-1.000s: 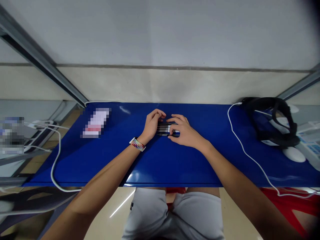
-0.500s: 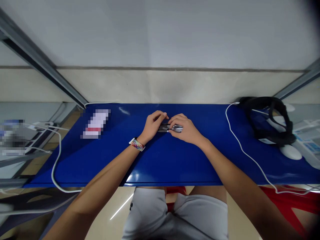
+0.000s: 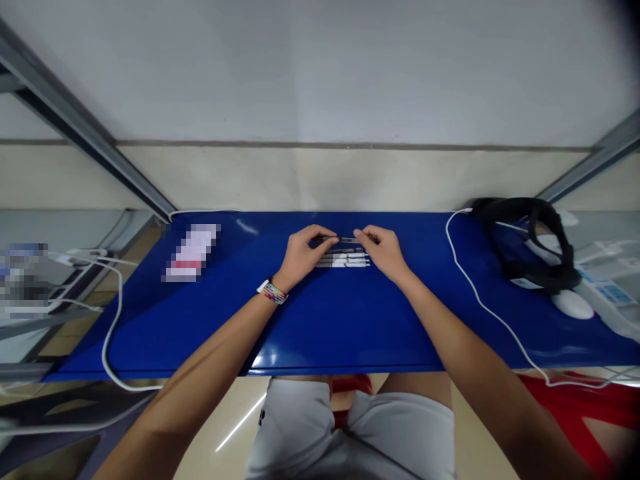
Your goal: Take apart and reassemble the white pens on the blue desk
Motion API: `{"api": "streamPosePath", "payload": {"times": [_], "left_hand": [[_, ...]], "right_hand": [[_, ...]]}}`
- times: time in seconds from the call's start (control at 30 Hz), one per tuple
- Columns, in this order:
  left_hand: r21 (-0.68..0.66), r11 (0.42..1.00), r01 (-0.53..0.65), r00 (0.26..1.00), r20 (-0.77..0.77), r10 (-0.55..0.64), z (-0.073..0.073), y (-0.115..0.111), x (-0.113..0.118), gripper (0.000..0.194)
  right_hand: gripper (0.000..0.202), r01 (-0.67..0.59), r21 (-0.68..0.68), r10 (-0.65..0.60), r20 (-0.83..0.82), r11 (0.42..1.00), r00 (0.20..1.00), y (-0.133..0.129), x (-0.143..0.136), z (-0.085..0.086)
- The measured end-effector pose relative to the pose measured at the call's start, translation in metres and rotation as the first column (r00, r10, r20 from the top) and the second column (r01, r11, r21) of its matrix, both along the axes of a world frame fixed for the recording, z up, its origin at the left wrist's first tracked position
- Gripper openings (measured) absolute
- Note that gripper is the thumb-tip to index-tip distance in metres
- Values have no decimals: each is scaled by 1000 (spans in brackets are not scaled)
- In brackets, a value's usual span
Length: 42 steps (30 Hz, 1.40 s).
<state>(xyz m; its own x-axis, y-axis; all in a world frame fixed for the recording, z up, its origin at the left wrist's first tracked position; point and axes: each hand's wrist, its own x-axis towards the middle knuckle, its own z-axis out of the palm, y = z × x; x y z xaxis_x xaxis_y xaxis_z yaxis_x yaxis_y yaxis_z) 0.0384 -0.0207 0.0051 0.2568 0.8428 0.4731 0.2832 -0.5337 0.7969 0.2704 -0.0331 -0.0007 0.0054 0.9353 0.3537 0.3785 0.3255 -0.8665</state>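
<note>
Between my two hands a slim dark pen (image 3: pixel 347 240) is held level, just above the blue table. The fingers of my left hand (image 3: pixel 306 250) pinch its left end, and those of my right hand (image 3: pixel 383 250) pinch its right end. Right below it, several pens (image 3: pixel 345 259) with white and black barrels lie side by side, close together on the tabletop. My left fingers and thumb cover the left ends of this row. A woven multicoloured band (image 3: pixel 273 291) is round my left wrist.
The blue table (image 3: pixel 345 320) meets a wall at the back. A blurred-out white and red item (image 3: pixel 193 253) lies at left. A black headset (image 3: pixel 530 247) stands at right, a white cable (image 3: pixel 480 293) running from it over the front edge. Another white cable (image 3: pixel 106 333) hangs at left.
My hands have moved slightly apart, and a single pen now spans between them behind the row. The row of pens, earlier mostly under my right hand, shows more openly.
</note>
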Motion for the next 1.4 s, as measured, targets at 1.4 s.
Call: {"api": "streamPosePath", "payload": {"times": [1.4], "left_hand": [[-123, 992, -32, 999, 35, 37, -9, 21, -19, 49]], "right_hand": [[30, -185, -169, 43, -613, 968, 789, 14, 6, -14]]}}
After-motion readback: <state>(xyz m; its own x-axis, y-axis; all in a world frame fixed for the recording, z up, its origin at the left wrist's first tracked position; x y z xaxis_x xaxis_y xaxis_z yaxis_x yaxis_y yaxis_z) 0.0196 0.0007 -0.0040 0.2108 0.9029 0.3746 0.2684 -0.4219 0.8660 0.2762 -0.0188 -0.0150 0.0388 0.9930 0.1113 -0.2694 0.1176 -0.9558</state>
